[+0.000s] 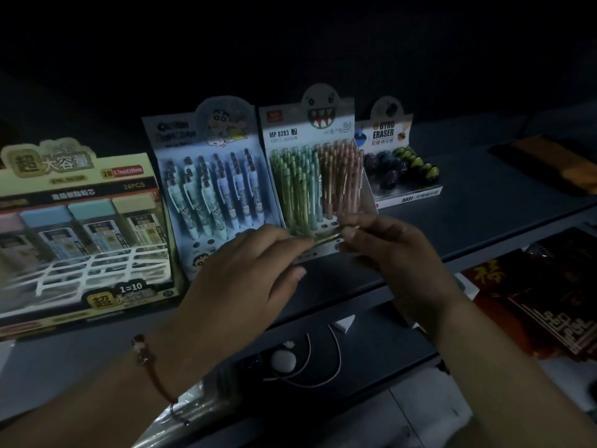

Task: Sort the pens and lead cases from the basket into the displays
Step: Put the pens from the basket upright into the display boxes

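A green pen (326, 237) lies level between my two hands, in front of the monster-face pen display (310, 130). My left hand (245, 273) pinches its left end and my right hand (397, 247) pinches its right end. That display holds several upright green and pink pens (316, 185). To its left stands a cartoon pen display (210, 185) with several blue-white pens. At the far left is the lead case display (74, 227) with pastel-capped lead cases. No basket is in view.
A gyro eraser display (400, 169) stands right of the pen displays on the dark shelf (484, 221). Red and gold packets (549, 299) lie on a lower level at right. Clear plastic wrapping (200, 402) sits below my left forearm.
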Demonstrator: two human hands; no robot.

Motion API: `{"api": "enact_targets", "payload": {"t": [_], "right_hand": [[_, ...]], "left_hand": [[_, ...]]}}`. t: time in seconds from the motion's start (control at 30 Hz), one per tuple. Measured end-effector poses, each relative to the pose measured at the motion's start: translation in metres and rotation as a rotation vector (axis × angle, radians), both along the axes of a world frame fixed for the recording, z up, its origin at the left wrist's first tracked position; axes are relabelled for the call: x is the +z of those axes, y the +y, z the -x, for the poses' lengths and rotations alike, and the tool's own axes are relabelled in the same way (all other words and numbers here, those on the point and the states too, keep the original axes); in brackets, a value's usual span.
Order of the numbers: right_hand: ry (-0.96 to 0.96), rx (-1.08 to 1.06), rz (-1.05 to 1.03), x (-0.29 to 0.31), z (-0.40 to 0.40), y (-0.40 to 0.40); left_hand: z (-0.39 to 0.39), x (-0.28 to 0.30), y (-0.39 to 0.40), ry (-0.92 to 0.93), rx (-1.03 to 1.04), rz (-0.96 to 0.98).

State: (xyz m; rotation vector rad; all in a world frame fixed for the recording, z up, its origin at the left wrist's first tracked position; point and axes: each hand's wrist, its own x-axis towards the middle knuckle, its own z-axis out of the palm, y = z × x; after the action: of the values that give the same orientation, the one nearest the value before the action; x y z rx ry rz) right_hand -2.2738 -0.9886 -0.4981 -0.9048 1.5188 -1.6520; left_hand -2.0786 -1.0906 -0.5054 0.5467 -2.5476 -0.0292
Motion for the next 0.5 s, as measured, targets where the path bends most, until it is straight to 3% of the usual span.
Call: {"api": "enact_targets", "payload": {"t": [0.27,0.5], "right_hand": [[0.037,-0.251,0.100,0.013,0.015,0.002],[0.241,-0.293,0.214,0.012,0.002,-0.016]], "left_hand": [[0.001,-0.006,0.012,-0.313,0.138,-0.099],[-0.002,-0.021,0.003,-0.456,0.187,-0.040]]}}
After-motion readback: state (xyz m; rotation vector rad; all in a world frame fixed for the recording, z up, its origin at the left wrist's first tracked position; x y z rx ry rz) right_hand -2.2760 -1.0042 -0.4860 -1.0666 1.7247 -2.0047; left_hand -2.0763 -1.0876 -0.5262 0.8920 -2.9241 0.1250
